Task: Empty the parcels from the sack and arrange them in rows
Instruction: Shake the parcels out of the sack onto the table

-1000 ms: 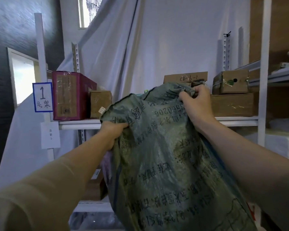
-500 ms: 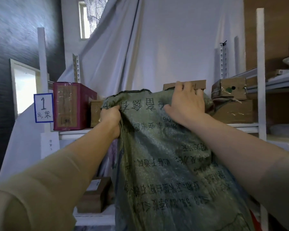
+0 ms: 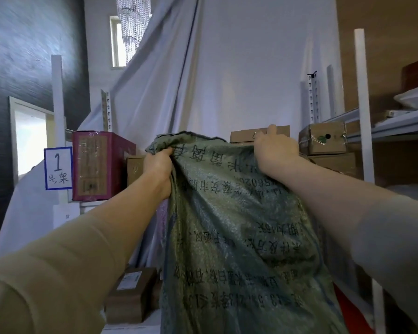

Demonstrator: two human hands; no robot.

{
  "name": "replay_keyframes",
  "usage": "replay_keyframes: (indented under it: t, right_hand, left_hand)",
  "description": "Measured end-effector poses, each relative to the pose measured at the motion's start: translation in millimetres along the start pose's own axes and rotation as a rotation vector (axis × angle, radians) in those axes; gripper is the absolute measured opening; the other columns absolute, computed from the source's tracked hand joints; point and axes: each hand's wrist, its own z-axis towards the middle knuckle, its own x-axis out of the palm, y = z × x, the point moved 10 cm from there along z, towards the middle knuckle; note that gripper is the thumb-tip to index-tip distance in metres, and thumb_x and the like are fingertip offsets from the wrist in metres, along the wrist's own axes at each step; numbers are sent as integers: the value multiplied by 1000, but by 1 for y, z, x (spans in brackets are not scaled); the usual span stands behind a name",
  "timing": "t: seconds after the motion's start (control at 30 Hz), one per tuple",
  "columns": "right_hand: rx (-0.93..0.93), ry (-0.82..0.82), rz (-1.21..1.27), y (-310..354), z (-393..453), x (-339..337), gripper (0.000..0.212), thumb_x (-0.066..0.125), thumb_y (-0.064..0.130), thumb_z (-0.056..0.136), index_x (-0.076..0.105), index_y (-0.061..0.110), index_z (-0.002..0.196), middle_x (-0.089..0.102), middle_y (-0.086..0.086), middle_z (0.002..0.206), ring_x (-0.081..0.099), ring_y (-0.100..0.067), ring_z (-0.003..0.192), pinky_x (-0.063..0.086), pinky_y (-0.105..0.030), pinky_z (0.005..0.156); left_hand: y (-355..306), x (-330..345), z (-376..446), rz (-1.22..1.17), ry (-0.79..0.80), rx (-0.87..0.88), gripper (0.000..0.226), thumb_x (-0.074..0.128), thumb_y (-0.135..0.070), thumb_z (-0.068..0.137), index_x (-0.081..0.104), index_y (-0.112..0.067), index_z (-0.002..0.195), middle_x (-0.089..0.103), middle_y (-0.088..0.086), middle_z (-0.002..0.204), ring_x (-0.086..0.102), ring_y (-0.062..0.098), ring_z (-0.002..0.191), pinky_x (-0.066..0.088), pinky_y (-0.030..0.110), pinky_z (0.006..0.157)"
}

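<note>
Between the two raised hands hangs the sack [image 3: 237, 227], its top edge level with the shelf: the left hand [image 3: 158, 168] grips a bunch of cloth, the right hand [image 3: 274, 148] holds the other corner, its forefinger reaching to a box [image 3: 258, 135] behind. To empty it well, I judge, lift both corners evenly. Left of the left hand a sign [image 3: 58, 168] reads "1"; the sack's print is upside down, unreadable.

Storeroom: metal shelving [image 3: 364, 104], numbered rack sign [image 3: 58, 168], stacked cardboard parcels [image 3: 323, 138].
</note>
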Motion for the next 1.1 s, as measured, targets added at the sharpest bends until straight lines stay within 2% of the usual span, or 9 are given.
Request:
replay_keyframes:
  t: [0.17, 0.33, 0.47, 0.57, 0.7, 0.87, 0.93, 1.03, 1.1]
  right_hand:
    - [72, -80, 365, -1, 13, -17, 34, 51, 0, 93, 41, 2, 126, 47, -20, 128, 52, -41, 117, 40, -41, 78]
    - [16, -344, 800, 6, 19, -53, 14, 39, 1, 98, 47, 7, 108, 55, -15, 111, 54, -33, 101, 34, -32, 74]
    - [-89, -80, 716, 29, 24, -30, 14, 41, 3, 100, 50, 3, 110, 59, -18, 108, 55, -33, 95, 36, -32, 71]
    - [-64, -365, 919, 18, 19, -61, 10, 37, 2, 100, 44, 9, 100, 55, -7, 91, 51, -26, 83, 35, -34, 66]
    - [-165, -143, 901, 36, 21, -34, 10, 40, 6, 102, 49, 7, 103, 56, -11, 99, 51, -22, 90, 35, -30, 63]
    - [-301, -66, 1042, 61, 14, -38, 10, 43, 5, 100, 53, 8, 102, 62, -15, 122, 57, -27, 116, 46, -35, 97]
    - [-334, -90, 970, 63, 2, -36, 10, 49, 8, 98, 51, 9, 109, 58, -13, 124, 55, -27, 117, 44, -34, 93]
    - [-172, -423, 745, 27, -37, -49, 55, 66, 43, 89, 45, 14, 131, 45, -5, 136, 45, -23, 125, 39, -37, 102]
    - [33, -344, 608, 3, -57, -27, 102, 66, 76, 71, 31, 15, 146, 35, -8, 149, 33, -27, 138, 29, -46, 113]
  left_hand:
    - [-1, 9, -4, 202, 94, 60, 45, 70, -29, 90, 55, -12, 129, 68, 11, 116, 66, 30, 104, 56, 48, 91]
    - [-6, 33, -19, 497, 292, 100, 108, 91, -66, 37, 60, -16, 128, 72, 4, 115, 69, 23, 102, 57, 44, 92]
    - [5, 35, -19, 573, 327, 70, 88, 91, -62, 45, 70, -13, 115, 75, 4, 107, 72, 22, 94, 59, 38, 88]
    - [-3, 35, -8, 564, 263, 143, 121, 91, -70, 32, 57, -12, 132, 71, 0, 118, 70, 18, 102, 56, 36, 94]
    - [18, 42, 5, 675, 321, 90, 144, 88, -76, 28, 40, -10, 147, 64, 3, 131, 66, 21, 110, 55, 38, 97]
    - [28, 55, -27, 583, 269, 57, 57, 84, -38, 75, 65, -8, 119, 71, 10, 111, 69, 28, 98, 58, 39, 89]
    - [32, 53, -26, 527, 199, 35, 39, 71, -26, 90, 64, -3, 121, 70, 17, 112, 68, 34, 98, 57, 45, 90]
    - [32, 42, -20, 505, 127, 12, 35, 68, -26, 93, 64, -2, 118, 70, 17, 110, 67, 35, 98, 56, 46, 91]
    - [28, 29, -17, 478, 70, 7, 40, 72, -29, 89, 66, -1, 117, 71, 16, 108, 68, 35, 96, 57, 46, 90]
